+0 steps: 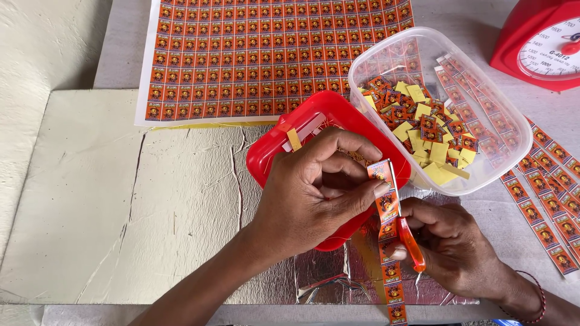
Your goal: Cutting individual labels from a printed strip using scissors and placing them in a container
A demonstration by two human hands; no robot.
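Nearest to me, at the tabletop's (72,199) front edge, my right hand (453,244) is closed around the orange handle of a small pair of scissors (405,226), whose blade runs up along the strip. My left hand (314,193) pinches the sticker strip (386,241) near its top, thumb and forefinger shut on it, while the rest hangs down off the table edge. I judge the strip to be very light, thin and floppy, easy to crease or tear, so it is best held close to the cut line. Under my hands lies crinkled silver foil (338,274), then a red tray (272,154). Beyond sits a clear tub (513,136) of cut stickers, loose strips (544,181) beside it, an uncut sheet (260,54), and a red scale (538,42).
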